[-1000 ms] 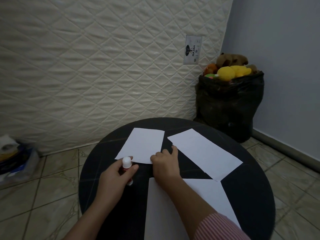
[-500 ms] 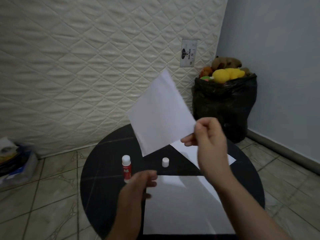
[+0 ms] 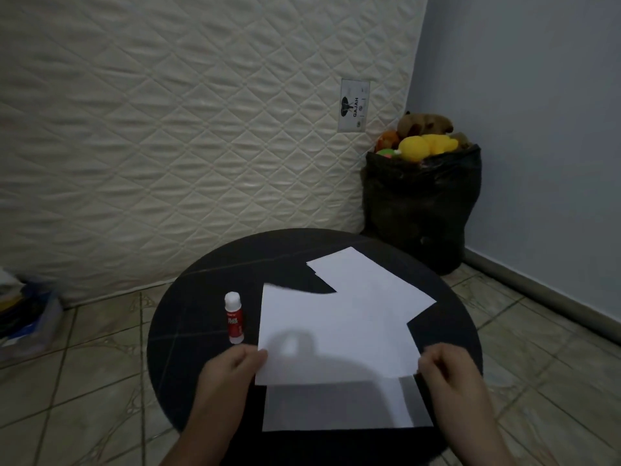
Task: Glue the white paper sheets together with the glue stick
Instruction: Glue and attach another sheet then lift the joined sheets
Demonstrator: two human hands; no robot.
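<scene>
- Round black surface (image 3: 188,331) by a quilted mattress (image 3: 168,129): glue stick (image 3: 234,317) stands left, capped.
- Left hand (image 3: 228,375) and right hand (image 3: 447,368) pinch the held sheet (image 3: 336,338) above the lower sheet (image 3: 336,408).
- Risk: uneven lowering could misalign edges or crease paper.

A single head-worn camera looks forward and down from close above a round black table (image 3: 188,317). Its wide angle also takes in the quilted mattress (image 3: 168,129) and the blue wall (image 3: 537,129) beyond.
</scene>
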